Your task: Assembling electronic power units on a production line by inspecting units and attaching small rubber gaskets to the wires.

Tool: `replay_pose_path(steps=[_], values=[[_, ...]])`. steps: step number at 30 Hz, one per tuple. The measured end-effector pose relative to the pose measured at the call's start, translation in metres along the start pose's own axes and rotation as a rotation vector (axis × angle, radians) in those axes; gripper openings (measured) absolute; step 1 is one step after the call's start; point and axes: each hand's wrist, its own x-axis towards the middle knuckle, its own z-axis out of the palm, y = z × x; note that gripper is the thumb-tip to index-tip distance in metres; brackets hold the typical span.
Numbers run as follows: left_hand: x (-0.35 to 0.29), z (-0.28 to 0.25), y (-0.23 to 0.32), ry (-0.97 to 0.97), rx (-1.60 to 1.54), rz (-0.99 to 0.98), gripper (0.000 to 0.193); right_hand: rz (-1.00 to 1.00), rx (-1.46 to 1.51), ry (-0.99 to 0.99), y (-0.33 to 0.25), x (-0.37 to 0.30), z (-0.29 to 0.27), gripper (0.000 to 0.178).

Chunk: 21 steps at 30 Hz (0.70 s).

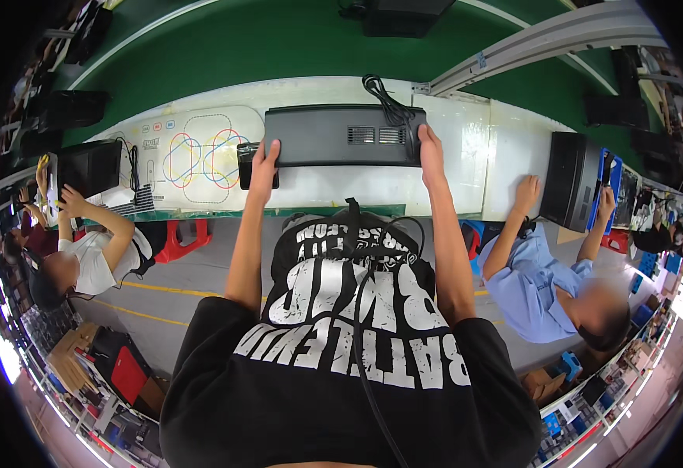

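A long dark grey box-shaped electrical unit (310,134) with two slotted vents lies crosswise in front of me. My left hand (265,162) grips its left end, thumb on the front edge. My right hand (431,152) is closed around its right end. A black cable (384,97) is looped in a bundle over the unit's far right corner. Beside my left hand, a small flat black object (245,175) lies on the white worktop, partly hidden by the hand. The exact kind of the unit cannot be made out.
The white worktop (454,171) runs along a green conveyor belt (279,47). A mat with coloured loops (193,175) lies to the left. A metal profile arm (513,54) slants across the right. Co-workers handle dark units on both sides; a black unit (400,17) sits on the belt.
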Motion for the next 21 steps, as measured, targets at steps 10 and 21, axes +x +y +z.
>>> replay_pose_path(steps=[10, 21], values=[[0.009, -0.067, -0.084, 0.177, -0.478, -0.065, 0.049, 0.140, 0.068, -0.038, 0.023, -0.033, -0.041, 0.058], [0.028, -0.054, -0.110, 0.497, 0.839, 0.263, 0.041, 0.203, -0.072, 0.128, 0.057, -0.083, -0.084, 0.036]])
